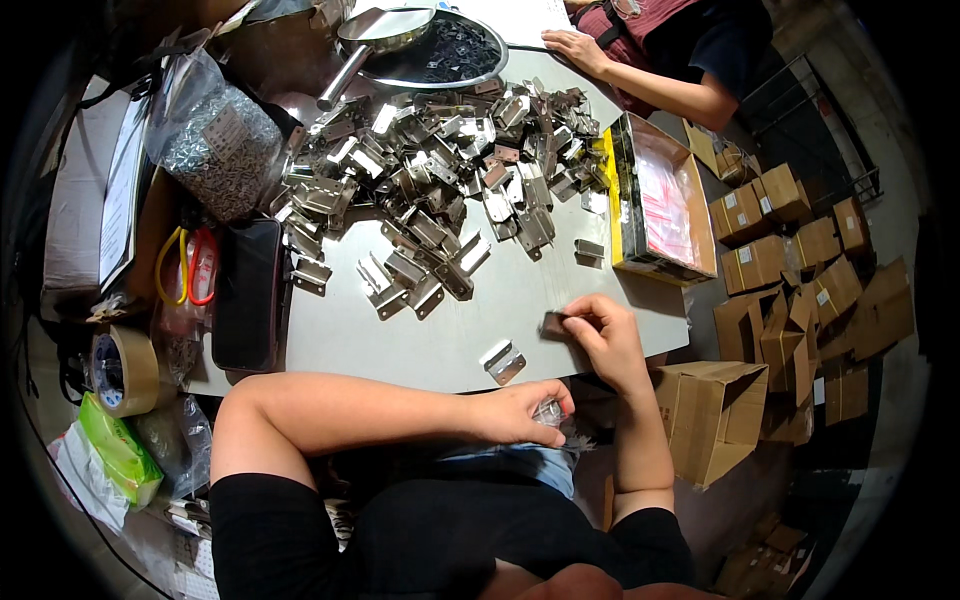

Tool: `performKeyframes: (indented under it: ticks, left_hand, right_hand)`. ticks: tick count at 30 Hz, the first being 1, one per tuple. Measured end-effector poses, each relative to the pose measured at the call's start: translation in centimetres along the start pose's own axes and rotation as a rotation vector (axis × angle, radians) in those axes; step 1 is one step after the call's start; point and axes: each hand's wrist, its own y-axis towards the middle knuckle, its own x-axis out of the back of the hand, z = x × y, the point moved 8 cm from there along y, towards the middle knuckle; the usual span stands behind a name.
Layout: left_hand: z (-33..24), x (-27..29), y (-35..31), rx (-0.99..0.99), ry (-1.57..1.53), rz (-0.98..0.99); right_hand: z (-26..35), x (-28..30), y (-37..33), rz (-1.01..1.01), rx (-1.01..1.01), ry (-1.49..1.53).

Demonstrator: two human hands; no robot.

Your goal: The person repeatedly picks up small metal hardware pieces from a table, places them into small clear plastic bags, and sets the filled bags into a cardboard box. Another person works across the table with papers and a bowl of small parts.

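Observation:
My right hand [612,345] pinches a small metal bracket [553,324] by its edge, just above the tabletop near the front right. My left hand [515,412] is curled at the table's front edge around something shiny [547,409], either clear plastic or metal; I cannot tell which. Between the hands and the pile, one loose bracket [502,362] lies on the white table [440,355]. Another bracket [589,250] rests beside the open box. A large heap of silvery bent brackets [430,170] spreads over the table's middle, with a smaller cluster [420,275] nearer me.
An open box of clear bags [665,200] stands at right. Behind the heap sit a basin of black parts [450,55] and a metal scoop [385,35]. Left are a bag of screws [225,140], a phone [247,295] and tape [125,370]. A co-worker's arm [640,85] rests opposite. Cartons [710,420] stand right.

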Motion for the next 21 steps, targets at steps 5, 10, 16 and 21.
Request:
performKeyframes:
  ticks: [5, 10, 16, 21]
  left_hand:
    - [0.6, -0.1, 0.1, 0.040, -0.020, 0.015]
    - [0.8, 0.1, 0.3, 0.021, 0.071, 0.006]
    - [0.8, 0.1, 0.2, -0.004, 0.081, -0.009]
    - [0.9, 0.2, 0.3, 0.051, 0.080, -0.007]
  right_hand:
    - [2.4, -3.3, 0.2, 0.267, -0.010, 0.296]
    - [6.2, -4.7, 0.5, 0.407, 0.292, 0.047]
    - [5.8, -6.3, 0.3, 0.408, 0.369, -0.107]
    - [6.4, -6.0, -0.4, 0.350, 0.539, -0.178]
